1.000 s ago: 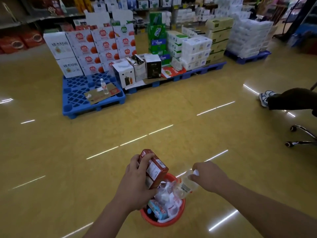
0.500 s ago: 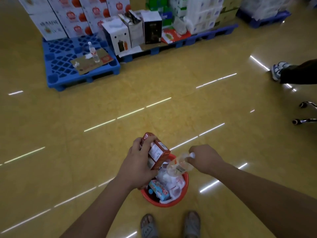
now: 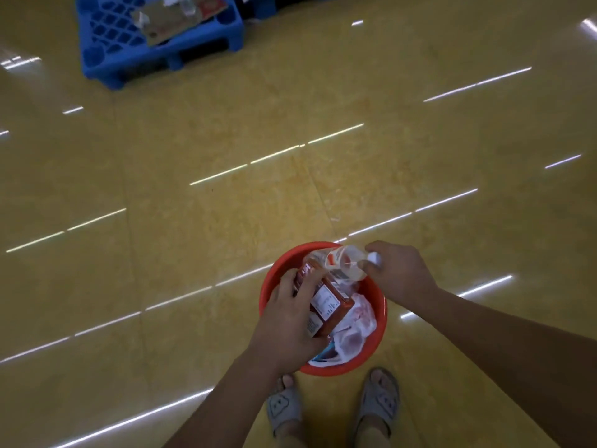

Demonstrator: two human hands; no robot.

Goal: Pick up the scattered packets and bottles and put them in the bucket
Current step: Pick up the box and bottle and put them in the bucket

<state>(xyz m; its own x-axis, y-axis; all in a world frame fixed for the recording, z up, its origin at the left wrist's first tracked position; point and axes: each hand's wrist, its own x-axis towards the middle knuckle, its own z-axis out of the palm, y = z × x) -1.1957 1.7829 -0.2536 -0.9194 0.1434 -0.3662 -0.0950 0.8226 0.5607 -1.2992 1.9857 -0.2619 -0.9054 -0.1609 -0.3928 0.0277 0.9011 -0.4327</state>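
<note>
Standing just behind the bucket (image 3: 382, 321) are two feet in grey slippers, left slipper (image 3: 284, 412) and right slipper (image 3: 377, 405), toes near its close rim. Bucket is red and round, sits on the floor (image 3: 226, 163), seen from above. Over the bucket's left half the left hand (image 3: 287, 321) has fingers and thumb curled round a red carton (image 3: 328, 302). Carton lies tilted across the bucket mouth, white label panel up, lower end over the contents; whether it touches them, cannot tell. Inside the bucket, right of the carton, are crumpled white packets (image 3: 357, 329) with pinkish patches. A blue-edged packet (image 3: 323, 354) peeks out by the near rim under the left wrist. At the bucket's far right rim the right hand (image 3: 402, 274) has fingers curled, pinching a clear bottle (image 3: 342, 263) at its neck, white cap (image 3: 374, 257) showing between thumb and finger. Bottle lies nearly sideways, body pointing left over the far rim, its base end close above the carton's far end; touching or not, cannot tell. Both forearms are bare and come in from the bottom edge. Floor is glossy yellow with streaks of reflected light. Far beyond the bucket, up left, stands a blue pallet (image 3: 161, 50) with a piece of cardboard (image 3: 176, 25) lying on it; small items on the cardboard are too blurred to name.
</note>
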